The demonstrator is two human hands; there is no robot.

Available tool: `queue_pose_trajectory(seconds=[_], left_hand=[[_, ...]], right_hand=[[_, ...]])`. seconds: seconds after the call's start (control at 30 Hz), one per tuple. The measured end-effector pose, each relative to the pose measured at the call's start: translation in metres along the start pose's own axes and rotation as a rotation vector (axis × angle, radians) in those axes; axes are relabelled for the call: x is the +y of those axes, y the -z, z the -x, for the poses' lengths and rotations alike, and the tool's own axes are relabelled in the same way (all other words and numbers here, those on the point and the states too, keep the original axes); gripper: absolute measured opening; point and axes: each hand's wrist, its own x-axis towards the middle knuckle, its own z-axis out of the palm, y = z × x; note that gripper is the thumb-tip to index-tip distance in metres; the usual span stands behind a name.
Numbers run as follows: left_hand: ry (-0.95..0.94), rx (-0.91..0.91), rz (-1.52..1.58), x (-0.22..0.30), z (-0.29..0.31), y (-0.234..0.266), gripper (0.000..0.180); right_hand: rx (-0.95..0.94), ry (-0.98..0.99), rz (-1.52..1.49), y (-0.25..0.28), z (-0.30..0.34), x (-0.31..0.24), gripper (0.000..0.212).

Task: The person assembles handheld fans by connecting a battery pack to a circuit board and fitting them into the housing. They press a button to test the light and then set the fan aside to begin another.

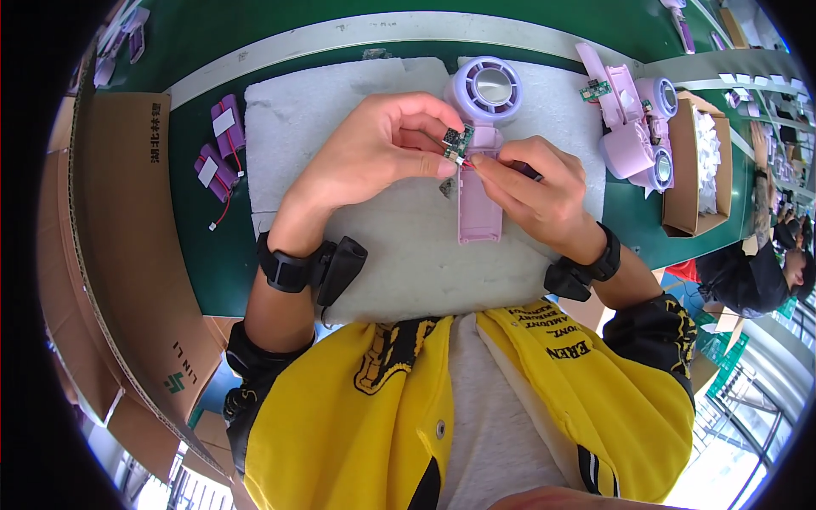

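Note:
My left hand is closed, pinching a small green circuit board between thumb and fingers. Close against the board's lower edge, my right hand pinches a small white plug with a short bit of red wire. A dark purple piece shows partly between the right fingers, mostly hidden. Beneath both hands lies a lilac handheld fan, its round head away from me and its hollow handle shell toward me. Whether the plug sits in the board's socket, I cannot tell.
White foam sheets cover the green bench. Two purple battery packs with wired plugs lie at left, beside a large cardboard box. More lilac fan parts and a carton of white pieces stand at right. A co-worker is farther right.

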Motion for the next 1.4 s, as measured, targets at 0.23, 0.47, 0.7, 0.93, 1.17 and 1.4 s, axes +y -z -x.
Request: queue_pose_trajectory(seconds=[0.23, 0.47, 0.7, 0.93, 1.17, 1.4], left_hand=[[0.026, 0.027, -0.022, 0.004, 0.001, -0.003, 0.03], [-0.096, 0.066, -0.071, 0.002, 0.004, -0.011, 0.028], [-0.202, 0.058, -0.308, 0.003, 0.005, -0.013, 0.038], [-0.281, 0.11, -0.446, 0.004, 0.005, -0.02, 0.042], [-0.405, 0.165, -0.581, 0.006, 0.003, -0.024, 0.037], [-0.211, 0.197, -0.45, 0.01, 0.006, -0.031, 0.036]], right_hand=[[-0.019, -0.007, 0.009, 0.0, -0.001, 0.0, 0.03], [-0.078, -0.143, -0.127, 0.001, 0.0, -0.007, 0.021], [-0.105, -0.329, -0.295, 0.0, 0.0, -0.008, 0.016], [-0.113, -0.264, -0.28, 0.0, -0.003, -0.008, 0.012], [-0.062, -0.41, -0.304, -0.002, -0.001, -0.012, 0.031], [-0.023, -0.445, -0.273, -0.001, -0.008, -0.014, 0.043]])
